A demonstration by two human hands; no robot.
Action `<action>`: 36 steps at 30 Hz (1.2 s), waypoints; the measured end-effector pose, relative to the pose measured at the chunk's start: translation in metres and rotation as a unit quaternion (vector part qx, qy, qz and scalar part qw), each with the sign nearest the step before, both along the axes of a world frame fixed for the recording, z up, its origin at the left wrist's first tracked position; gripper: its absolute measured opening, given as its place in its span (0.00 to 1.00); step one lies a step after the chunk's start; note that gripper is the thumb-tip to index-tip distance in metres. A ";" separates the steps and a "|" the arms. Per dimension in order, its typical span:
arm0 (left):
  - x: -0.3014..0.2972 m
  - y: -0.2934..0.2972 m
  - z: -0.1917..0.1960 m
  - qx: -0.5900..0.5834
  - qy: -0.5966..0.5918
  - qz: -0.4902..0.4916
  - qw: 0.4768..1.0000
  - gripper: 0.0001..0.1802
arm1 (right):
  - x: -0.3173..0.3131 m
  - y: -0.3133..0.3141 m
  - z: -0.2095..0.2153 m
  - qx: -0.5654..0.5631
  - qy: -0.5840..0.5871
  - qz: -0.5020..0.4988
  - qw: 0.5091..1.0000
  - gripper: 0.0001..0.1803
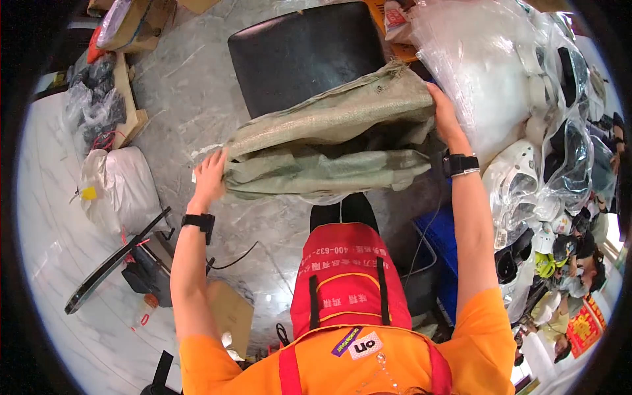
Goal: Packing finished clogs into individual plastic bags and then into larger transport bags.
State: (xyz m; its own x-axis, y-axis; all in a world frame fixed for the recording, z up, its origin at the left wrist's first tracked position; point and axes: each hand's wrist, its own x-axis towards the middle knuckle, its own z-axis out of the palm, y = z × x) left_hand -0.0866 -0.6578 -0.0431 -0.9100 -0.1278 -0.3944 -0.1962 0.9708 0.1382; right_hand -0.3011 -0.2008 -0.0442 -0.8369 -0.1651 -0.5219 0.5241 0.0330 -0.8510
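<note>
A greenish woven sack (316,172) is stretched between my two hands, its mouth gaping and its inside in shadow. My left hand (209,174) is closed on the sack's left edge. At the far right corner, my right hand (446,117) grips the rim, its fingers partly hidden behind the fabric. The sack hangs in front of my red apron (352,283), and its far side overlaps a black padded seat (303,59).
Clear plastic bags (467,72) lie at the right, beside bagged white clogs (520,168) and other shoes. A blue crate (444,247) stands near my right forearm. To the left are a white bag (128,187), a thin black-edged panel (115,263) and a cardboard box (141,26).
</note>
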 end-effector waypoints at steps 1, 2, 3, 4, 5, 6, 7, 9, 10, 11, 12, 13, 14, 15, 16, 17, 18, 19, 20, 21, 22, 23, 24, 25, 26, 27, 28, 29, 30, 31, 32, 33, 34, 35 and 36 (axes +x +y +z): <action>0.003 -0.001 -0.005 0.044 0.029 -0.014 0.999 0.36 | 0.003 -0.007 0.003 0.053 0.054 -0.006 0.997 0.25; -0.002 -0.015 -0.006 0.213 0.122 0.041 0.968 0.34 | 0.005 -0.014 0.005 0.106 0.107 -0.011 0.989 0.25; -0.015 0.000 0.009 0.221 0.118 0.035 0.967 0.34 | 0.008 -0.010 0.003 0.113 0.105 -0.018 0.988 0.25; -0.043 0.029 0.039 0.320 0.174 0.088 0.927 0.32 | 0.007 -0.001 0.000 0.144 0.124 -0.037 0.981 0.26; -0.057 0.055 0.060 0.407 0.224 0.145 0.873 0.29 | 0.007 0.005 -0.004 0.168 0.141 -0.050 0.974 0.27; -0.062 0.077 0.066 0.410 0.225 0.140 0.873 0.29 | 0.005 0.010 -0.007 0.162 0.136 -0.057 0.976 0.29; -0.065 0.094 0.070 0.289 0.194 0.019 0.937 0.26 | 0.006 0.002 0.002 0.160 0.137 -0.057 0.976 0.29; -0.067 0.101 0.068 0.159 0.157 -0.106 0.969 0.23 | 0.012 -0.013 0.022 0.086 0.077 -0.078 0.990 0.29; -0.067 0.101 0.057 0.073 0.130 -0.122 0.981 0.21 | 0.015 -0.013 0.030 0.087 0.079 -0.081 0.990 0.29; -0.066 0.101 0.049 -0.013 0.103 -0.138 0.985 0.19 | 0.018 -0.012 0.037 0.121 0.106 -0.046 0.986 0.32; -0.067 0.101 0.044 -0.012 0.137 -0.151 0.979 0.16 | 0.025 -0.008 0.044 0.158 0.131 -0.014 0.979 0.35; -0.066 0.100 0.045 -0.011 0.136 -0.154 0.979 0.16 | 0.033 -0.010 0.052 0.190 0.153 0.021 0.970 0.39; -0.064 0.099 0.045 -0.018 0.119 -0.147 0.982 0.15 | 0.045 -0.011 0.063 0.202 0.110 0.057 0.972 0.40; -0.068 0.103 0.046 -0.019 0.109 -0.146 0.983 0.15 | 0.062 0.008 0.043 0.287 0.195 0.105 0.932 0.36; -0.066 0.100 0.044 -0.021 0.107 -0.147 0.983 0.15 | 0.077 0.002 0.054 0.295 0.229 0.166 0.912 0.35; -0.062 0.095 0.040 -0.027 0.121 -0.134 0.983 0.14 | 0.096 -0.009 0.065 0.300 0.263 0.226 0.889 0.33; -0.061 0.096 0.039 -0.029 0.137 -0.126 0.982 0.13 | 0.112 -0.013 0.059 0.243 0.223 0.275 0.903 0.32; -0.061 0.098 0.040 -0.028 0.137 -0.131 0.981 0.13 | 0.128 -0.016 0.045 0.184 0.182 0.321 0.911 0.31; -0.065 0.101 0.039 -0.029 0.145 -0.129 0.981 0.12 | 0.145 -0.024 0.025 0.270 0.230 0.348 0.868 0.32; -0.067 0.103 0.039 -0.033 0.152 -0.126 0.980 0.12 | 0.158 -0.029 0.003 0.352 0.275 0.373 0.814 0.33; -0.068 0.107 0.038 -0.032 0.153 -0.131 0.979 0.12 | 0.168 -0.025 -0.017 0.353 0.273 0.369 0.815 0.33; -0.070 0.108 0.036 -0.036 0.149 -0.128 0.980 0.12 | 0.176 -0.023 -0.036 0.370 0.213 0.466 0.775 0.34; -0.074 0.109 0.034 -0.041 0.147 -0.126 0.980 0.11 | 0.184 -0.021 -0.057 0.380 0.149 0.555 0.725 0.36; -0.072 0.108 0.034 -0.044 0.140 -0.129 0.981 0.11 | 0.195 -0.020 -0.061 0.323 0.081 0.612 0.718 0.40; -0.072 0.108 0.034 -0.051 0.140 -0.128 0.980 0.10 | 0.204 -0.012 -0.063 0.305 -0.034 0.657 0.688 0.41; -0.069 0.106 0.034 -0.056 0.139 -0.125 0.981 0.09 | 0.206 -0.009 -0.047 0.283 -0.149 0.695 0.645 0.43; -0.068 0.106 0.035 -0.058 0.137 -0.125 0.981 0.09 | 0.219 0.003 -0.044 0.308 -0.166 0.679 0.645 0.45; -0.067 0.105 0.037 -0.073 0.128 -0.122 0.982 0.09 | 0.234 0.015 -0.039 0.333 -0.183 0.662 0.646 0.46; -0.067 0.104 0.039 -0.087 0.122 -0.117 0.982 0.08 | 0.231 0.021 -0.022 0.340 -0.215 0.677 0.616 0.47; -0.068 0.105 0.039 -0.085 0.124 -0.118 0.981 0.08 | 0.228 0.030 -0.004 0.349 -0.249 0.688 0.585 0.48; -0.069 0.106 0.038 -0.086 0.124 -0.118 0.981 0.08 | 0.240 0.047 -0.013 0.378 -0.263 0.668 0.585 0.48; -0.069 0.105 0.038 -0.088 0.124 -0.118 0.981 0.08 | 0.238 0.050 -0.004 0.359 -0.263 0.676 0.587 0.48; -0.069 0.105 0.038 -0.086 0.129 -0.121 0.980 0.08 | 0.236 0.049 0.005 0.376 -0.260 0.674 0.580 0.47; -0.069 0.105 0.038 -0.091 0.135 -0.119 0.979 0.08 | 0.232 0.046 0.014 0.394 -0.256 0.671 0.573 0.46; -0.074 0.110 0.036 -0.088 0.145 -0.123 0.978 0.08 | 0.232 0.050 0.012 0.378 -0.211 0.677 0.595 0.44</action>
State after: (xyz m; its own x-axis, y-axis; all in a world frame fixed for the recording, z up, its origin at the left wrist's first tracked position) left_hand -0.1601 -0.5478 -0.0068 -0.9920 0.0668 -0.1075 0.0694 0.9974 -0.0208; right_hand -0.0689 -0.1511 -0.0326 0.0296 -0.1230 -0.9920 -0.2574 0.9580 -0.1264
